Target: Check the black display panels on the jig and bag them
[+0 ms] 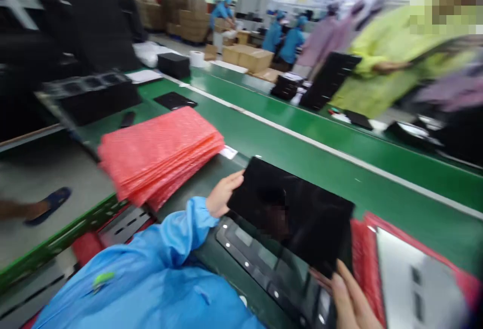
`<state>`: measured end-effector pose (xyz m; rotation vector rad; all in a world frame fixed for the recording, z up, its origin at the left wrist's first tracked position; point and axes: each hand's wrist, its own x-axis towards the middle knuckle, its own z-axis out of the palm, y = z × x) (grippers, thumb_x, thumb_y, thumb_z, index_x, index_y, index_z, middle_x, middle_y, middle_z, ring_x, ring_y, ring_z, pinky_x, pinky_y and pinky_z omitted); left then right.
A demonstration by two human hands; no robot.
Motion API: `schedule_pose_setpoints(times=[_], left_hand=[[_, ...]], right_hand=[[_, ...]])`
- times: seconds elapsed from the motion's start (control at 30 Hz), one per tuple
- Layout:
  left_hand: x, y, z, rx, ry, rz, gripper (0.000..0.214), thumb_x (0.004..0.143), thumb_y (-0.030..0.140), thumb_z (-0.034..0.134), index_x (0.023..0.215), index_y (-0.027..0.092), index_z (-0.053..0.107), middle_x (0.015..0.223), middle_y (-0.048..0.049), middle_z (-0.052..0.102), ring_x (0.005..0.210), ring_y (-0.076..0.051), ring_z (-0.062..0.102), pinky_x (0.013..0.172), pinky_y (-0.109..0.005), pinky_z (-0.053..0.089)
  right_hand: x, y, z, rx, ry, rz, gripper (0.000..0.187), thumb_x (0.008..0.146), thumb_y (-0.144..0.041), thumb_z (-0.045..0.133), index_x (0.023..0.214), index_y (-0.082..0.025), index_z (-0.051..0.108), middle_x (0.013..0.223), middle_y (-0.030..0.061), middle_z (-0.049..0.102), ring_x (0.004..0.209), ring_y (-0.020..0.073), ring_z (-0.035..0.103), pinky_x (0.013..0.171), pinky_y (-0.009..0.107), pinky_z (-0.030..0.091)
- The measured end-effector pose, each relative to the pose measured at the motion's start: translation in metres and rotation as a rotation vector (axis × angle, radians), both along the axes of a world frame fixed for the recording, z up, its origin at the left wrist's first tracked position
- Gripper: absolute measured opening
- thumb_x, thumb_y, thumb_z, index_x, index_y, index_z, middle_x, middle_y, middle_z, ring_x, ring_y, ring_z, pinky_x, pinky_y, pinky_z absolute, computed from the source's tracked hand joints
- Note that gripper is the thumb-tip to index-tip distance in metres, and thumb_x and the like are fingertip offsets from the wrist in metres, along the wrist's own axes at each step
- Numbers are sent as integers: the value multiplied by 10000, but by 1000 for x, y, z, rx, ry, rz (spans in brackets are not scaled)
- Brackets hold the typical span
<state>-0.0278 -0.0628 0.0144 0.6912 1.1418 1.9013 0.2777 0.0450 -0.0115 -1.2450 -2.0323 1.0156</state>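
Note:
A glossy black flat panel (298, 213), perhaps a screen, is held tilted in front of me. My left hand (225, 192) grips its left end. At the lower right corner, my right hand (350, 294) holds it with the fingers along the edge. Beneath the panel lies a dark frame-like part (256, 263) with pale rectangles and round white spots, partly covered by it. Left of my left hand is a stack of pink bubble-wrap bags (162, 148). On the right, a silvery panel (415, 273) rests on pink bubble wrap (364, 263).
A green work surface (302, 160) with a white strip (271, 124) runs across. Black foam trays (100, 97) and a dark flat panel (175, 100) lie at back left. Across the line, a person in yellow (381, 57) stands. A sandalled foot (49, 206) shows at left.

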Motion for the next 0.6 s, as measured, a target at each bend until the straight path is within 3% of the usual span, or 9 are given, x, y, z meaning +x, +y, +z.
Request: schedule_pose_setpoints(times=[0.07, 0.1, 0.17, 0.33, 0.6], left_hand=[[-3, 4, -6, -19, -103, 22, 489, 895, 357, 530, 1350, 179, 508, 1181, -104, 687, 1068, -266, 648, 938, -401, 509], [-5, 6, -8, -40, -161, 47, 504, 865, 360, 582, 1337, 190, 524, 1195, -105, 680, 1074, -261, 646, 953, -394, 504], [-8, 8, -13, -86, -252, 25, 504, 838, 340, 627, 1323, 231, 542, 1219, -78, 671, 1096, -246, 636, 984, -384, 488], [-8, 7, -12, -163, -340, 35, 450, 833, 239, 624, 1278, 278, 579, 1201, -17, 684, 1108, -233, 630, 937, -349, 529], [-2, 8, -2, -218, -358, 73, 457, 840, 197, 583, 1282, 309, 573, 1178, 3, 695, 1108, -233, 630, 903, -345, 552]], right_hand=[[-6, -16, 5, -236, 146, 85, 591, 890, -531, 483, 1331, -137, 494, 923, 124, 746, 873, 288, 709, 814, 413, 566], [-11, -21, 7, -267, 193, 111, 551, 896, -507, 493, 1318, -154, 503, 916, 112, 748, 868, 271, 710, 834, 403, 557], [-19, -26, 12, -240, 219, 120, 479, 903, -448, 521, 1306, -188, 510, 878, 81, 751, 869, 249, 710, 873, 396, 534], [-22, -27, 20, -235, 315, 178, 337, 904, -394, 548, 1171, -198, 609, 904, 68, 749, 833, 226, 713, 784, 335, 554], [-28, -27, 24, -227, 351, 69, 295, 926, -410, 511, 940, -164, 672, 759, 61, 752, 712, 205, 702, 688, 284, 528]])
